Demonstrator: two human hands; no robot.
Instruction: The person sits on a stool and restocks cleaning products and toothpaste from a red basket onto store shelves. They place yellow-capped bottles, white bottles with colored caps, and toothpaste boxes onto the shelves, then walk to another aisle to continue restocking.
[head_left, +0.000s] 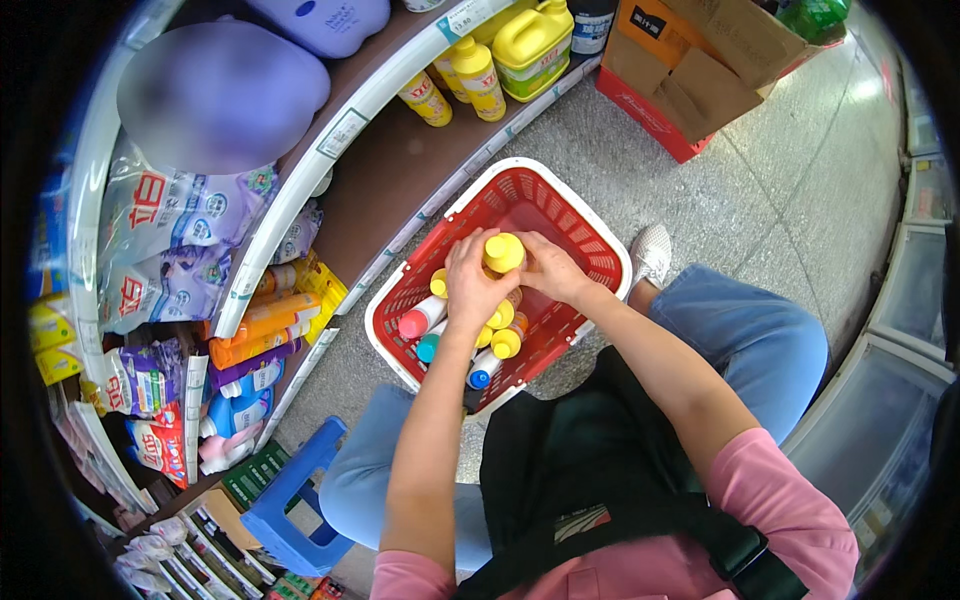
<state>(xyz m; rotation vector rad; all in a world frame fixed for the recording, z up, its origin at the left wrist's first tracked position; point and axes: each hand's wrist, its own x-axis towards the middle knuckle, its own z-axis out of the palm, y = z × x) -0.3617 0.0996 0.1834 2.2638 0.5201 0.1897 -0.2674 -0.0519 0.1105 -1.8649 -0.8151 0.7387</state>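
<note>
Both my hands meet around a yellow bottle (504, 252) with a yellow cap, above a red plastic basket (574, 214) with a white rim. My left hand (478, 281) wraps its left and near side. The fingers of my right hand (553, 268) press on its right side. Below them in the basket stand several capped bottles: yellow-capped ones (506, 343), a white bottle with a pink cap (424, 316), one with a teal cap (428, 347) and one with a blue cap (481, 375). My left hand and forearm hide some of them.
Yellow bottles (480, 79) and a yellow jug (534, 52) stand on the bottom shelf (382, 180). Detergent bags (161, 202) and orange bottles (262, 322) fill shelves at left. Cardboard boxes (675, 75) stand beyond the basket. A blue plastic stool (289, 510) is at lower left, freezers (877, 420) at right.
</note>
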